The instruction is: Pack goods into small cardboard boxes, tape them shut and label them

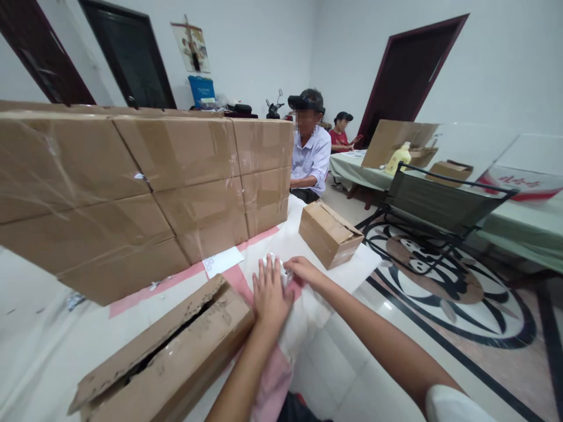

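A small white, shiny item (285,276) lies on the table in front of me, mostly covered by my hands, so its kind is hard to make out. My left hand (269,296) rests flat on it with the fingers stretched out. From the right, my right hand (303,271) grips its edge between thumb and curled fingers. Just left of my left forearm is a long cardboard box (176,357) with a gap along its top flaps. Beyond my right hand sits a smaller cardboard box (329,233). A white paper sheet (223,261) lies past my left fingertips.
Stacked, taped cartons (193,170) form a wall along the table's far left side. A person in a light shirt (311,155) sits beyond them; another in red (341,138) sits farther back. On the right stand a folding chair (444,196) and a cloth-covered table (505,217).
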{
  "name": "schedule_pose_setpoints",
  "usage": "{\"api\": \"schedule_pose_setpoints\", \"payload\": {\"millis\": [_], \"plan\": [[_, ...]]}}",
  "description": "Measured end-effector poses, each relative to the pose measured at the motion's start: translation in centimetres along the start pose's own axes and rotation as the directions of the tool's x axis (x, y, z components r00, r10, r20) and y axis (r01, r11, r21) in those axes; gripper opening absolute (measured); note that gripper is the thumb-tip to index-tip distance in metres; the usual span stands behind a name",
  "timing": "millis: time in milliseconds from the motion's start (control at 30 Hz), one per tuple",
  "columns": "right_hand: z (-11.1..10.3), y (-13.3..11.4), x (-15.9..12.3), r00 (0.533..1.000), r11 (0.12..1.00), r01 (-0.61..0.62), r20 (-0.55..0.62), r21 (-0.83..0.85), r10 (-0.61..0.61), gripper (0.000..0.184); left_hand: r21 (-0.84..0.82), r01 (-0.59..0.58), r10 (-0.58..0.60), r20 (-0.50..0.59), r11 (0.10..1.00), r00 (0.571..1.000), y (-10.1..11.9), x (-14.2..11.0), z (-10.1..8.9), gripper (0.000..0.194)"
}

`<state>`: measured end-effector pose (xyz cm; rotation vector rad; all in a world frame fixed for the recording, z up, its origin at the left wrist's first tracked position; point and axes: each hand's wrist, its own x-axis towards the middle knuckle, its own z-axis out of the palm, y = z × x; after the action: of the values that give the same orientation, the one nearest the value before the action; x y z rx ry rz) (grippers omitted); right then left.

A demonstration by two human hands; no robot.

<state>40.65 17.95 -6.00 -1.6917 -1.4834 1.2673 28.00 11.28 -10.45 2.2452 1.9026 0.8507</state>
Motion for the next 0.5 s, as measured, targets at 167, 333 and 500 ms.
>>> {"api": "schedule_pose_setpoints", "payload": {"millis": [167,333,500], "plan": [[-0.2,-1.4,0.4,0.994,0.994,-0.106,0.034,-0.019,0.106,0.020,-0.100,0.091,-0.095,-0.039,0.991,0.995,-1.0,1.9,1.6,0.086],[-0.5,-2.4,0.8,0.983,0.985,-0.149,0.092,-0.084,0.157,0.016,-0.163,0.062,-0.094,-0.197,0.985,0.976,-1.4,1.9,3.2,0.096],[-0.8,-3.1,1.4,0.976,0.972,-0.146,0.132,-0.186,0.172,0.019,-0.142,0.025,-0.061,-0.252,0.990,0.966,-1.9,1.9,3.7,0.101]]}}
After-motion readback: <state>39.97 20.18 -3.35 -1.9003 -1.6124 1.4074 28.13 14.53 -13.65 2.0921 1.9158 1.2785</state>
